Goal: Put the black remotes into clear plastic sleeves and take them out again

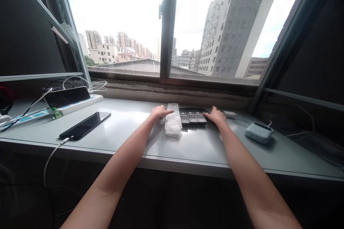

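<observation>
A stack of clear plastic bags (173, 123) lies on the desk beside several black remote controls (194, 116), which sit side by side in a row. My left hand (160, 111) rests at the left edge of the bags, its thumb stretched out over them. At the other end of the row, my right hand (215, 116) has a finger reaching to the rightmost remote and another digit pointing up and away. Both hands look open, with digits apart. The undersides of the hands are hidden.
On the left, a black phone (87, 125) is plugged into a white cable. Behind it, another dark device (67, 96) leans on a power strip (96, 98) near a small green bottle (56, 113). A pale blue box-like device (258, 132) sits right. The window (168, 25) bounds the back.
</observation>
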